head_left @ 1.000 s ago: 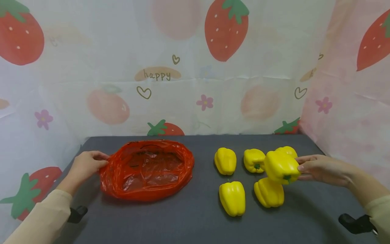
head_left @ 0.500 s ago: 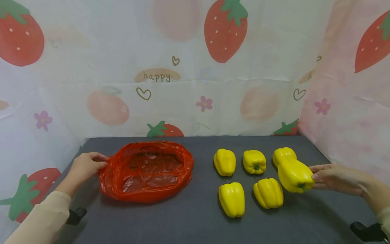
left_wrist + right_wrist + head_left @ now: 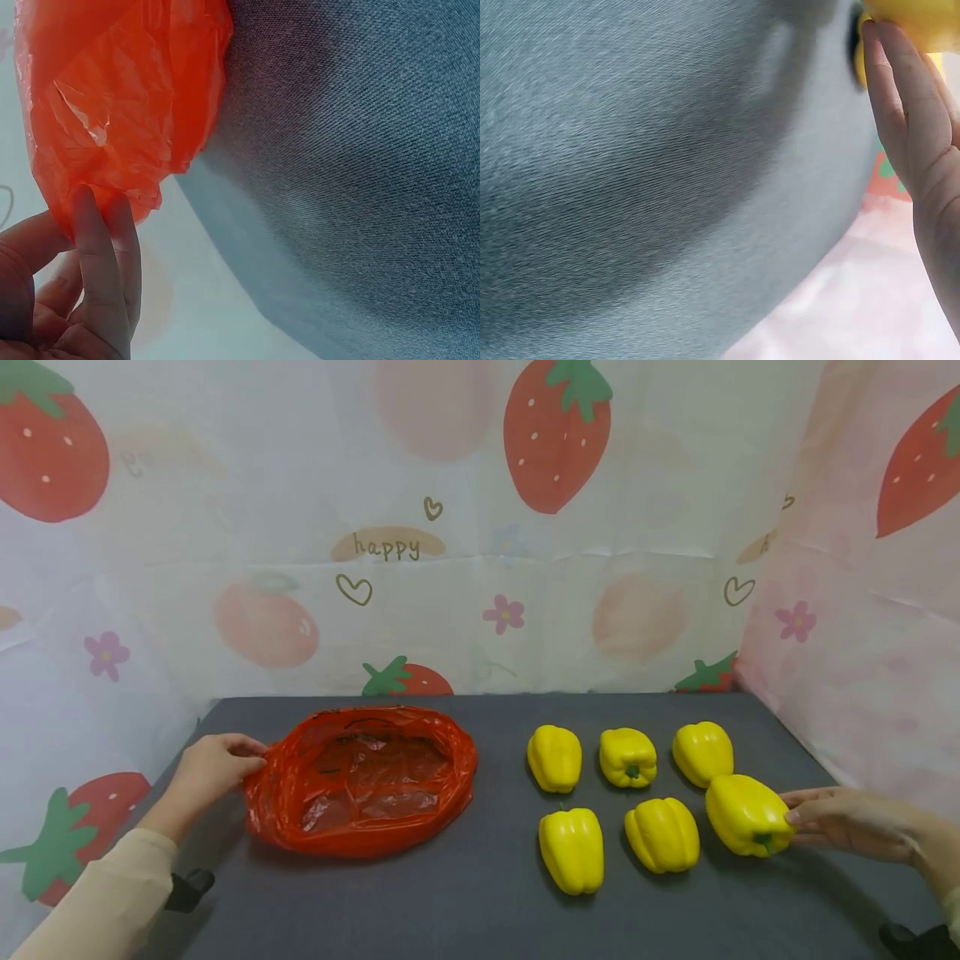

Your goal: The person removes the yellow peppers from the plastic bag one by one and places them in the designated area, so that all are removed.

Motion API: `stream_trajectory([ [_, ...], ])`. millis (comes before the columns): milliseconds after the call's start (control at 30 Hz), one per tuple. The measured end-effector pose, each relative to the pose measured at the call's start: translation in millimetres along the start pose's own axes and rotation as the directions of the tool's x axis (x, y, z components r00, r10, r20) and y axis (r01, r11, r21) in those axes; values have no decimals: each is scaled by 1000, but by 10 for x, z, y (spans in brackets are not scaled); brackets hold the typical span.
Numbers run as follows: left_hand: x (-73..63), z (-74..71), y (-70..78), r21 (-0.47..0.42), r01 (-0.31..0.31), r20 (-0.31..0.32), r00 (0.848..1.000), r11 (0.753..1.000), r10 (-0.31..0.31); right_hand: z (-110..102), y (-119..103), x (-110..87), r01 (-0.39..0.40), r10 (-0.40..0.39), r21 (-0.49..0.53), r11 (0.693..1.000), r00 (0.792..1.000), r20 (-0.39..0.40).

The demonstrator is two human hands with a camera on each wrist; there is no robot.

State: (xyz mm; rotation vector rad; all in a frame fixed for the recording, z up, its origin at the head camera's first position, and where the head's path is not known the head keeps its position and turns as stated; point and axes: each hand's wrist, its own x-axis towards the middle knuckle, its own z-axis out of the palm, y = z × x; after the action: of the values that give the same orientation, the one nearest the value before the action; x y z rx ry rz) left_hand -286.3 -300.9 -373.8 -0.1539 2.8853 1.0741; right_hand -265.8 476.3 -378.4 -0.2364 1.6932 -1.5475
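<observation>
On the left of the head view, my left hand (image 3: 217, 768) pinches the left edge of a red plastic bag (image 3: 360, 842), whose wide mouth faces up. The left wrist view has the thumb and fingers (image 3: 97, 262) on the thin red film of the bag (image 3: 127, 97). At the right, my right hand (image 3: 855, 822) grips the right end of a yellow bell pepper (image 3: 750, 814), its green stem toward me. Part of that bell pepper (image 3: 922, 22) shows at the top corner of the right wrist view, at the fingertips (image 3: 889, 34).
Several more yellow bell peppers lie on the dark table (image 3: 420, 910): a back row with a left one (image 3: 555, 760), a middle one (image 3: 628, 756) and a right one (image 3: 702, 752), and in front two others, one pepper (image 3: 572, 852) beside another (image 3: 662, 835). A strawberry-print curtain (image 3: 465, 610) hangs behind.
My right hand has carried the yellow bell pepper to the right and down, from over the other peppers to the right end of the front row. The left hand stays at the bag.
</observation>
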Motion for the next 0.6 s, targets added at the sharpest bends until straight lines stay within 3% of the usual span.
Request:
stream_trajectory([
  [267,7,7,-17,-3,5,1,1000,1000,-5,-61,123,14,-53,50,-35,998,997,-59],
  [600,-5,4,-9,6,-1,5,1000,1000,1,-79,176,28,-158,138,-106,982,975,-177],
])
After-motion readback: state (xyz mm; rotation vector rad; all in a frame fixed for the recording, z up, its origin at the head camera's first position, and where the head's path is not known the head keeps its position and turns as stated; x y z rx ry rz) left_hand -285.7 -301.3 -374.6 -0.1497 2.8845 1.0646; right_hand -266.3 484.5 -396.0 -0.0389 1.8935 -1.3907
